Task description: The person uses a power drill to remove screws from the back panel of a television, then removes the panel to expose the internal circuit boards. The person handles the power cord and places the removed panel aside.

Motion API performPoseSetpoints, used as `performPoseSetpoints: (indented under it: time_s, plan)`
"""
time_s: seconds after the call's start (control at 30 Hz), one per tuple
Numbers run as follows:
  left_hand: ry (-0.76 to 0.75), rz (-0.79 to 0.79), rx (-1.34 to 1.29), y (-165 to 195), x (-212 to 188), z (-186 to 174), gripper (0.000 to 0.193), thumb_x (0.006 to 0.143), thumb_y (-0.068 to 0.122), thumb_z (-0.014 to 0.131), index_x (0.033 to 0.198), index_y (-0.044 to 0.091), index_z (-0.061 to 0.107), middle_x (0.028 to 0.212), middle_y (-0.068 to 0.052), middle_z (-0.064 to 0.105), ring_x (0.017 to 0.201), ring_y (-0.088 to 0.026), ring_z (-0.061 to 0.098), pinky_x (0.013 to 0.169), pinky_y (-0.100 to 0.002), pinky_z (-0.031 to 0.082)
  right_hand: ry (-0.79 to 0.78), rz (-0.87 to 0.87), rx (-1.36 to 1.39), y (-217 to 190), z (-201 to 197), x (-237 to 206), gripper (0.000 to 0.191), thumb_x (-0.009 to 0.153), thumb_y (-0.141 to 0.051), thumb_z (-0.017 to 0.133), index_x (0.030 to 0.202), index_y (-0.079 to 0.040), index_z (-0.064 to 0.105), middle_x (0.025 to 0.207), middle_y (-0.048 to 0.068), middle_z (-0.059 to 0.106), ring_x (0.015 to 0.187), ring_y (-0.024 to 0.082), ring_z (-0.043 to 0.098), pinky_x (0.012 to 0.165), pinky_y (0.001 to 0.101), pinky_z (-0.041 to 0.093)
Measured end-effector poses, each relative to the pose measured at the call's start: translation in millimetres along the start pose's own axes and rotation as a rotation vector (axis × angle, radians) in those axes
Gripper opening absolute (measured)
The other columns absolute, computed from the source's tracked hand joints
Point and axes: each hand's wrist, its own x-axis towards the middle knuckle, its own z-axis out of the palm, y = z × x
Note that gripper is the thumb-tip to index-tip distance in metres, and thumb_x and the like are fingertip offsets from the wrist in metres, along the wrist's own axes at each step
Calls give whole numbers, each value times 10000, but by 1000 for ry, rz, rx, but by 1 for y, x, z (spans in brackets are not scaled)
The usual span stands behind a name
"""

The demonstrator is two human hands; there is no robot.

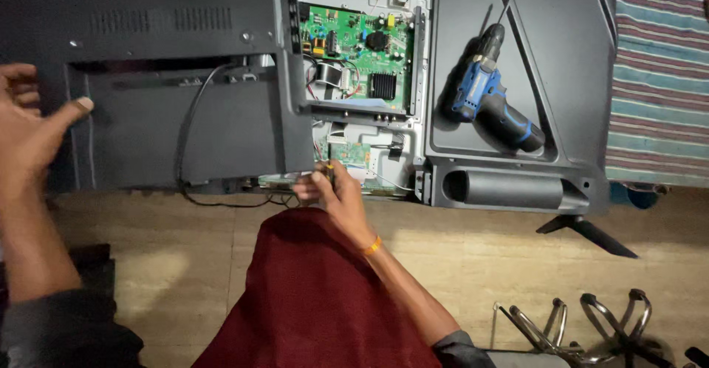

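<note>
My right hand (329, 187) pinches a small connector at the lower circuit board (353, 154) at frame centre; my left hand (29, 124) hovers open, far left. The television's back cover (170, 80) is lifted aside, main board (360, 50) exposed; cordless drill (491, 98) idle.

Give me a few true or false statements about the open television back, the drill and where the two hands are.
1. A blue and black cordless drill lies on the television's back panel. True.
2. The green circuit board is covered by a lid. False: it lies exposed.
3. The right hand is at the small lower board, pinching something small. True.
4. The left hand holds the drill. False: it is open at the detached black cover, far from the drill.
5. The drill has no bit. False: a long bit sticks out.
</note>
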Motion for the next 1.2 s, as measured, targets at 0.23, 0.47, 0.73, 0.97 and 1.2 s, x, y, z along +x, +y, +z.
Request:
performPoseSetpoints:
  time_s: [0.23, 0.47, 0.73, 0.97, 1.2]
  plan:
    - [-235, -226, -81, -27, 68, 17, 697, 974, 284, 765, 1496, -40, 437, 1324, -307, 623, 1177, -388, 697, 1029, -475, 558, 18, -4, -139, -19, 21, 53, 161, 1078, -124, 505, 1042, 31, 524, 1000, 176, 757, 908, 218, 782, 771, 339, 671]
    - [-250, -90, -115, -16, 120, 33, 767, 1014, 288, 831, 1545, -44, 387, 1314, -345, 591, 1077, -437, 707, 976, -484, 620, 44, -15, -352, -19, 38, 79, 209, 1061, -185, 549, 1018, 19, 540, 902, 128, 779, 777, 189, 798, 628, 306, 644]
    - [-163, -30, 79, -39, 107, 49, 730, 946, 357, 915, 1434, -19, 522, 1338, -309, 630, 1227, -430, 667, 929, -509, 589, -4, 34, -544, -23, 23, 66, 270, 1045, -196, 566, 1237, -17, 629, 788, 81, 763, 582, 125, 690, 545, 278, 561]
    - [-72, -32, 266, -51, 61, 50, 639, 993, 316, 744, 1481, -4, 481, 1412, -303, 581, 1288, -421, 606, 1016, -518, 529, 156, -18, -637, -44, -33, 34, 244, 1043, -190, 604, 1234, -68, 695, 764, 46, 762, 670, 31, 653, 572, 215, 491]
    - [25, -39, 215, 14, -8, 38, 625, 1062, 270, 720, 1543, -8, 435, 1627, -279, 393, 1553, -427, 365, 1269, -587, 324, 545, -99, -625, -83, -121, 14, 197, 1046, -144, 620, 1188, -35, 702, 784, -6, 657, 675, 26, 546, 582, 193, 436]
